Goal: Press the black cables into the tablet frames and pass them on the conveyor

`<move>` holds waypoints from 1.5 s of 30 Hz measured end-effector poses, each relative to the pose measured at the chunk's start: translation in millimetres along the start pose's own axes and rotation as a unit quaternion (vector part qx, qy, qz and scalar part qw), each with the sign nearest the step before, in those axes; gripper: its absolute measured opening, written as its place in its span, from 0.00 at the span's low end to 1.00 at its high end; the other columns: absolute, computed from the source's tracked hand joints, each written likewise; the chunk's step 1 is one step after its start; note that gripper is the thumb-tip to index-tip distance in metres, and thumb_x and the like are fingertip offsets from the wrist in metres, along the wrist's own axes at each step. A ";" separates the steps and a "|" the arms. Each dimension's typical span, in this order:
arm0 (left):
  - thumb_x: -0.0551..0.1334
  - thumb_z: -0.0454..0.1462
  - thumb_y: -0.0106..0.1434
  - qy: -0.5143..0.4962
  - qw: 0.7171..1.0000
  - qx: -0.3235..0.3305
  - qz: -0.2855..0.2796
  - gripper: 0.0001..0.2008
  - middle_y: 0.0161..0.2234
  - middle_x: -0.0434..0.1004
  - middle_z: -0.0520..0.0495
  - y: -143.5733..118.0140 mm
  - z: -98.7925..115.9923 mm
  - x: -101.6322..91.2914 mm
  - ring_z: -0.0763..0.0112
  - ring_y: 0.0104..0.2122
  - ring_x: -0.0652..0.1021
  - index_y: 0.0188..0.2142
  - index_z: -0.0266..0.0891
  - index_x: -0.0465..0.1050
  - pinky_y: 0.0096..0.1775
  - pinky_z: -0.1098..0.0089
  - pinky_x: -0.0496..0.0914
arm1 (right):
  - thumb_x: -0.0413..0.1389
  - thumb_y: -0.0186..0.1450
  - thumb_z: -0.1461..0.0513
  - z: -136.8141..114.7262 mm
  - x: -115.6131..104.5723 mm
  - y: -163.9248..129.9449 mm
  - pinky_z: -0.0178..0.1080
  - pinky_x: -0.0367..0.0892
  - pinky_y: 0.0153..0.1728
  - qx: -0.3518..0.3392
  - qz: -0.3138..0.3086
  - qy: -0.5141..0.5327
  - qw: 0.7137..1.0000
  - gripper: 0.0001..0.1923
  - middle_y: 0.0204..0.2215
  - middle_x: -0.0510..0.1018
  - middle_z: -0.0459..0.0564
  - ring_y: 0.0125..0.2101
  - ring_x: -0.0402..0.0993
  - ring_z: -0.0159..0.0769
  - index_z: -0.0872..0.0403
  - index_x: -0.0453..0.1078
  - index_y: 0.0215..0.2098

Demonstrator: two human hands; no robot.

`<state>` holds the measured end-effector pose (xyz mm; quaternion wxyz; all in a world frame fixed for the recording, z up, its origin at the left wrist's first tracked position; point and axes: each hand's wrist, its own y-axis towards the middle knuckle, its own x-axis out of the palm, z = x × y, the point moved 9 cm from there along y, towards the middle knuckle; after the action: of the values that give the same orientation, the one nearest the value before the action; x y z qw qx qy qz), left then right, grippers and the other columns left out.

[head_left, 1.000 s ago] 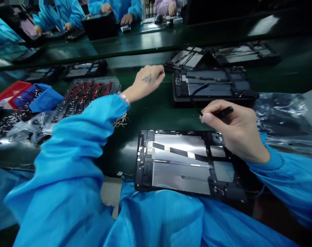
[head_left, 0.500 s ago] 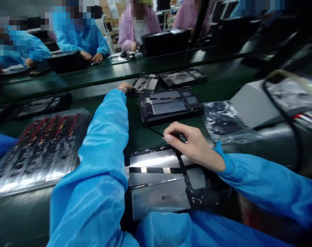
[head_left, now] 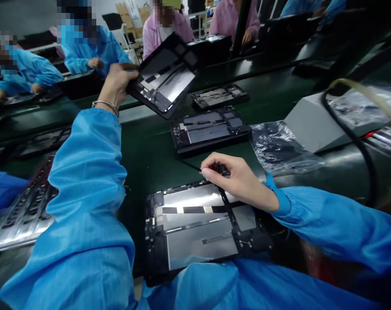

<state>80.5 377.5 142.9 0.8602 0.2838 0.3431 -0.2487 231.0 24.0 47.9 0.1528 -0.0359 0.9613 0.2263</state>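
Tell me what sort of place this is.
Probably an electronics assembly line: opened black tablet chassis lie along a dark green conveyor belt, and several people in blue work coats sit opposite.

Both arms are covered by loose, bright blue smock sleeves that crease heavily and end in gathered cuffs, a thin silvery bracelet [head_left: 105, 104] circles the left wrist, and both hands are bare, without gloves.

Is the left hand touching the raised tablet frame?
Touching. The head view shows the left hand gripping the tilted tablet frame by its near edge, lifted off the belt.
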 end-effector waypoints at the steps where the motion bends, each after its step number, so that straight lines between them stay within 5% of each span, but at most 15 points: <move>1: 0.61 0.63 0.68 -0.026 1.000 -0.010 0.015 0.34 0.39 0.82 0.52 1.9 -0.3 -2.8 0.63 0.49 0.76 0.57 0.39 0.72 0.64 0.45 0.66 | 0.58 0.72 0.62 0.3 0.8 -0.2 0.33 0.60 0.30 0.001 -0.003 0.004 1.000 0.07 0.29 0.73 0.42 0.29 0.65 0.26 0.54 0.72 0.34; 3: 0.67 0.61 0.63 -0.080 0.996 -0.024 0.020 0.32 0.33 0.81 0.57 4.8 3.4 6.8 0.66 0.45 0.75 0.55 0.40 0.73 0.61 0.46 0.70 | 0.58 0.72 0.62 1.3 2.0 -0.2 0.33 0.59 0.29 0.000 -0.004 0.011 1.000 0.08 0.28 0.73 0.42 0.29 0.65 0.26 0.54 0.72 0.34; 6: 0.72 0.50 0.62 -0.127 0.990 -0.039 -0.042 0.26 0.30 0.81 0.57 4.2 16.5 51.9 0.70 0.39 0.75 0.53 0.37 0.76 0.53 0.52 0.74 | 0.58 0.72 0.62 2.7 4.3 0.3 0.33 0.60 0.30 -0.003 -0.008 0.014 1.000 0.08 0.28 0.73 0.42 0.29 0.66 0.26 0.54 0.71 0.34; 9: 0.71 0.41 0.59 -0.163 0.979 -0.061 -0.105 0.20 0.32 0.82 0.51 -1.1 29.5 101.7 0.67 0.36 0.78 0.50 0.36 0.80 0.45 0.60 0.74 | 0.58 0.72 0.62 4.0 5.2 1.4 0.34 0.60 0.29 -0.001 -0.011 0.007 1.000 0.08 0.28 0.73 0.43 0.29 0.66 0.27 0.54 0.72 0.33; 12: 0.68 0.37 0.59 -0.109 0.986 -0.046 -0.116 0.15 0.33 0.83 0.50 -5.9 43.8 126.1 0.66 0.37 0.78 0.46 0.37 0.82 0.43 0.66 0.72 | 0.58 0.71 0.61 4.5 4.0 1.9 0.35 0.60 0.29 0.009 -0.013 -0.013 1.000 0.08 0.27 0.73 0.44 0.27 0.66 0.28 0.54 0.72 0.33; 14: 0.66 0.34 0.61 -0.022 0.994 -0.020 -0.101 0.15 0.34 0.84 0.52 -12.2 52.7 123.9 0.71 0.37 0.75 0.48 0.36 0.81 0.46 0.69 0.70 | 0.59 0.71 0.60 3.8 2.1 1.2 0.36 0.62 0.30 0.016 -0.015 -0.038 0.999 0.08 0.28 0.75 0.45 0.28 0.67 0.31 0.53 0.73 0.33; 17: 0.62 0.31 0.66 0.055 0.998 -0.007 -0.037 0.18 0.44 0.85 0.51 -38.2 59.8 94.7 0.75 0.41 0.73 0.55 0.33 0.78 0.51 0.71 0.68 | 0.60 0.71 0.58 1.2 -1.7 0.0 0.38 0.63 0.34 0.019 -0.022 -0.084 0.996 0.08 0.30 0.77 0.46 0.32 0.70 0.34 0.52 0.73 0.34; 20: 0.57 0.30 0.69 0.089 0.995 0.029 0.013 0.20 0.52 0.81 0.49 -94.3 77.1 63.2 0.71 0.50 0.77 0.59 0.34 0.77 0.56 0.68 0.67 | 0.60 0.72 0.54 0.9 -1.4 -1.5 0.40 0.62 0.34 0.015 -0.063 -0.111 0.992 0.12 0.31 0.76 0.47 0.32 0.69 0.36 0.50 0.73 0.33; 23: 0.59 0.30 0.67 0.116 0.986 0.116 0.038 0.18 0.45 0.85 0.46 -171.4 114.8 51.6 0.63 0.46 0.83 0.53 0.36 0.82 0.49 0.64 0.72 | 0.59 0.73 0.51 5.9 4.7 -7.4 0.42 0.63 0.33 0.015 -0.151 -0.119 0.981 0.15 0.32 0.76 0.48 0.32 0.71 0.38 0.50 0.73 0.32; 26: 0.59 0.35 0.73 0.121 0.990 0.076 0.005 0.15 0.51 0.85 0.46 -235.2 126.7 63.4 0.63 0.50 0.83 0.54 0.38 0.81 0.51 0.65 0.74 | 0.57 0.73 0.54 20.2 7.1 -16.8 0.42 0.64 0.34 0.053 -0.239 -0.159 0.956 0.12 0.33 0.77 0.50 0.33 0.72 0.39 0.50 0.72 0.33; 29: 0.58 0.38 0.75 0.101 0.994 0.017 -0.035 0.15 0.54 0.84 0.47 -271.0 123.6 80.9 0.62 0.54 0.82 0.56 0.40 0.79 0.53 0.64 0.76 | 0.53 0.73 0.55 33.2 2.3 -22.3 0.43 0.65 0.34 0.094 -0.295 -0.209 0.927 0.11 0.36 0.79 0.52 0.34 0.74 0.41 0.50 0.73 0.35; 38: 0.56 0.36 0.76 0.058 0.992 0.067 -0.090 0.15 0.54 0.83 0.46 -281.3 124.5 118.8 0.63 0.54 0.81 0.57 0.40 0.77 0.56 0.64 0.75 | 0.51 0.69 0.48 48.6 -8.0 -11.8 0.46 0.63 0.33 0.167 -0.317 -0.274 0.893 0.18 0.32 0.79 0.54 0.30 0.74 0.44 0.51 0.72 0.33; 45: 0.52 0.39 0.80 0.035 0.977 0.133 -0.165 0.16 0.65 0.72 0.39 -291.7 129.3 156.1 0.61 0.63 0.75 0.61 0.38 0.71 0.62 0.61 0.72 | 0.50 0.68 0.49 50.9 -4.0 -10.2 0.45 0.61 0.32 0.169 -0.317 -0.297 0.885 0.16 0.31 0.79 0.53 0.29 0.72 0.42 0.50 0.72 0.32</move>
<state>56.9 47.4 14.1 0.7492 0.3437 0.3790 -0.4206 250.3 37.6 1.5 0.4984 -0.2437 0.8320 -0.0004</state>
